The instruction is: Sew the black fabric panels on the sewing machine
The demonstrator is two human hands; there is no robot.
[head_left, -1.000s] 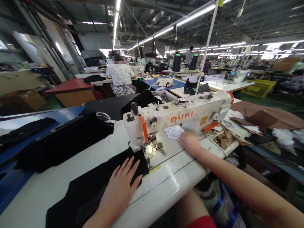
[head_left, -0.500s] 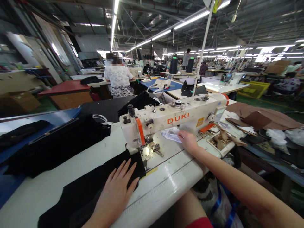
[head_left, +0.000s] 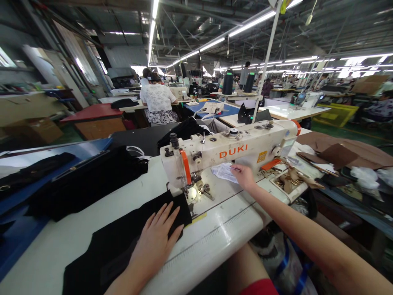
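Note:
My left hand (head_left: 161,229) lies flat with fingers spread on a black fabric piece (head_left: 123,229), whose far right corner reaches the sewing machine's needle area. My right hand (head_left: 245,176) reaches under the arm of the white sewing machine (head_left: 227,149). Its fingers are pinched at the near edge of some white slips (head_left: 224,171), which lie on the machine bed in a loose pile. A small dark sliver shows at those fingertips; what it is I cannot make out. The orange-guarded needle and presser foot stand just beyond the left hand's fingers.
Black fabric pieces (head_left: 92,180) are heaped left of the machine. A small tray (head_left: 288,182) of metal parts and tan scraps sits at the right. Brown material (head_left: 346,151) covers a side surface. A thread stand pole (head_left: 267,61) rises behind, and a co-worker (head_left: 159,98) sits ahead.
The view has shifted slightly, moving the scene a little to the right. The white slips look more fanned out at my right fingertips. My left hand stays flat on the black fabric.

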